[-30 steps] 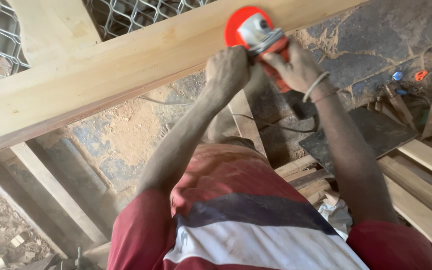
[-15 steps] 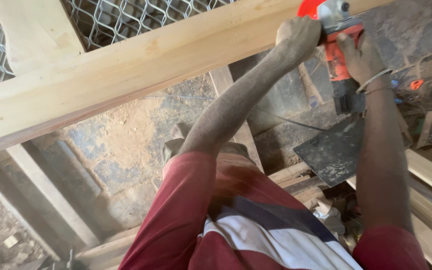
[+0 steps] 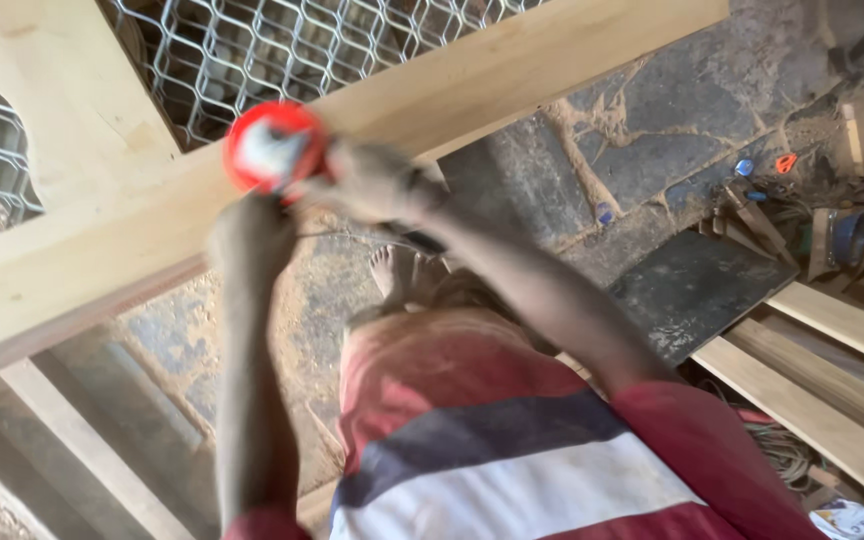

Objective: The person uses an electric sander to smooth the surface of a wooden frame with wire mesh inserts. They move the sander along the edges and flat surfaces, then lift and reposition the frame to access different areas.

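Both hands hold a red grinder on the long pale plank. The left hand grips below it, and the right hand grips its body. It could slip and gouge the wood, because the tool looks blurry and fast.

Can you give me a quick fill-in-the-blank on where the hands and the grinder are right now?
1. Both hands grip a power grinder with a ____ guard.
2. The grinder sits against a long pale ____ beam.
3. Behind the beam is a metal ____ panel.

Missing words: red; wooden; mesh
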